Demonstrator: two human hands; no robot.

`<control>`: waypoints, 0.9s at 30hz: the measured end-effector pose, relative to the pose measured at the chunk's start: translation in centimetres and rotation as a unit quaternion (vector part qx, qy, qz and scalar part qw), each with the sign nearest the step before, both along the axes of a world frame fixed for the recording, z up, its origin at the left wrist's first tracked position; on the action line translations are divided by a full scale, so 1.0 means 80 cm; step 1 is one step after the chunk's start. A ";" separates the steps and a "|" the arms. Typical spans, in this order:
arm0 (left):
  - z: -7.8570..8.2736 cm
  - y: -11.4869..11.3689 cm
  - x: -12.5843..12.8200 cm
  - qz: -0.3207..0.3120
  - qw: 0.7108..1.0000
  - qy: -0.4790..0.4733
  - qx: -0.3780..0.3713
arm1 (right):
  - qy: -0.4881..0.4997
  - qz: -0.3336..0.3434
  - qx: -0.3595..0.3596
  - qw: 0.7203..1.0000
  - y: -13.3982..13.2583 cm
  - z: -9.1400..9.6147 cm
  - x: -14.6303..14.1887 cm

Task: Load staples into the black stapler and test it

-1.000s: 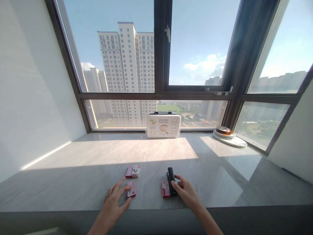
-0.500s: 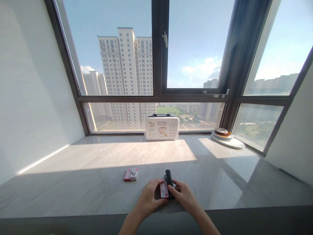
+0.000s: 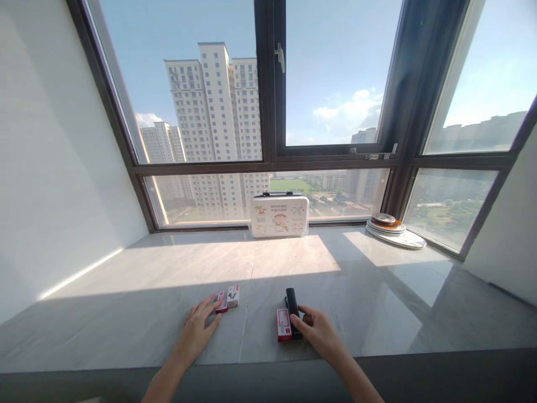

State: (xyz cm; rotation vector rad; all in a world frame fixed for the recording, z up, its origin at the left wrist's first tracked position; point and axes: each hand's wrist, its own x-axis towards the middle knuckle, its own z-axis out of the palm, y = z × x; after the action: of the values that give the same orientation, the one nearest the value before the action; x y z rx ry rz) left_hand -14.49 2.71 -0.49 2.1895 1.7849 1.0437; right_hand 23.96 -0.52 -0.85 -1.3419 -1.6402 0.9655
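Touching red box (image 3: 224,305), beside white box (image 3: 233,296) on windowsill (image 3: 126,313), with left hand (image 3: 194,331), grip apart. Probably starting grasp; calls for closing round box sides. Clamped on black stapler (image 3: 292,305) with right hand (image 3: 320,331).

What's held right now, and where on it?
Right grip: black stapler, pinched around its middle. Left grip: at the leftmost small box; can't tell if it's held.
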 end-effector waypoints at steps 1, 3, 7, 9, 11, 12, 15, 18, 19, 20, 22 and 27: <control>-0.009 -0.011 -0.002 -0.007 1.000 0.007 -0.007 | 0.002 0.004 -0.001 1.000 0.000 0.001 0.000; -0.020 -0.034 0.002 -0.022 1.000 -0.004 -0.021 | 0.005 0.006 -0.003 1.000 0.000 0.002 -0.001; -0.012 -0.070 0.043 -0.078 0.994 -0.054 -0.061 | 0.012 0.004 -0.004 1.000 -0.001 0.003 -0.002; 0.001 -0.076 0.076 -0.093 0.990 -0.081 -0.067 | 0.011 0.006 -0.002 1.000 -0.002 0.004 -0.002; 0.013 -0.074 0.112 -0.096 0.987 -0.117 -0.055 | 0.007 0.007 -0.001 1.000 -0.003 0.005 -0.002; 0.018 -0.071 0.130 -0.102 0.985 -0.132 -0.044 | 0.004 0.009 0.000 1.000 -0.003 0.006 -0.002; 0.027 -0.053 0.177 -0.157 0.973 -0.162 -0.049 | 0.001 0.022 0.003 1.000 -0.003 0.006 -0.001; 0.026 -0.036 0.203 -0.227 0.955 -0.165 -0.096 | 0.002 0.026 0.005 1.000 -0.001 0.007 -0.001; 0.025 -0.033 0.208 -0.239 0.952 -0.163 -0.105 | 0.001 0.025 0.005 1.000 0.000 0.007 0.000; 0.023 -0.032 0.211 -0.244 0.950 -0.160 -0.108 | 0.001 0.027 0.004 1.000 0.000 0.007 0.000; 0.020 -0.034 0.213 -0.240 0.952 -0.160 -0.106 | 0.000 0.034 0.001 0.999 0.001 0.007 0.001; 0.031 -0.038 0.194 -0.184 0.973 -0.131 -0.056 | 0.003 -0.038 0.010 0.999 -0.002 0.003 0.006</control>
State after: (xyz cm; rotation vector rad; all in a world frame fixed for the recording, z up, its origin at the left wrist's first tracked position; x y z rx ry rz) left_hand 1.01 -0.33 1.96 2.0907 1.2347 1.0538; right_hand 24.42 -0.68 -0.58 -1.3766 -1.5782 0.9061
